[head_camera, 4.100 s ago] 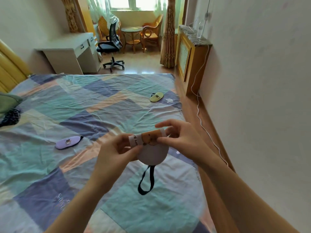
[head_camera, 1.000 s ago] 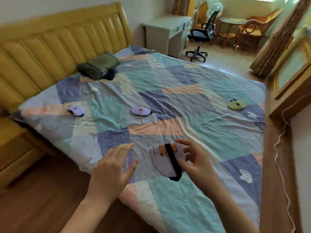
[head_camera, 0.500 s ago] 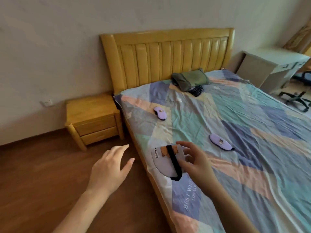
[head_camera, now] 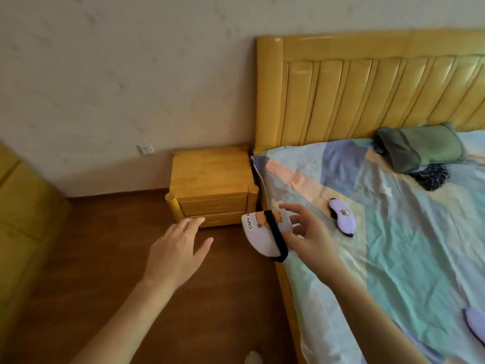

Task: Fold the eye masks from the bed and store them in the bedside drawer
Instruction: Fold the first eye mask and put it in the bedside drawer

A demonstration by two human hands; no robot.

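Observation:
My right hand (head_camera: 308,236) holds a folded white eye mask (head_camera: 262,233) with a brown cartoon print, its black strap wrapped around it, just off the bed's left edge. My left hand (head_camera: 178,252) is stretched out empty with fingers apart, over the floor in front of the wooden bedside cabinet (head_camera: 211,185). Both cabinet drawers are closed. A purple eye mask (head_camera: 342,218) lies on the patchwork bedsheet (head_camera: 393,245) right of my right hand. Another purple eye mask (head_camera: 475,323) shows at the right edge.
A yellow padded headboard (head_camera: 367,90) stands against the wall. Folded green fabric (head_camera: 420,147) and a dark cloth (head_camera: 430,176) lie near it. A wall socket (head_camera: 145,149) is left of the cabinet. Yellow furniture (head_camera: 23,206) fills the left edge; wooden floor lies between.
My view has swung left from the bed's foot towards the bedside cabinet. The folded, strap-wrapped mask stays in my right hand while my empty left hand reaches closer to the cabinet.

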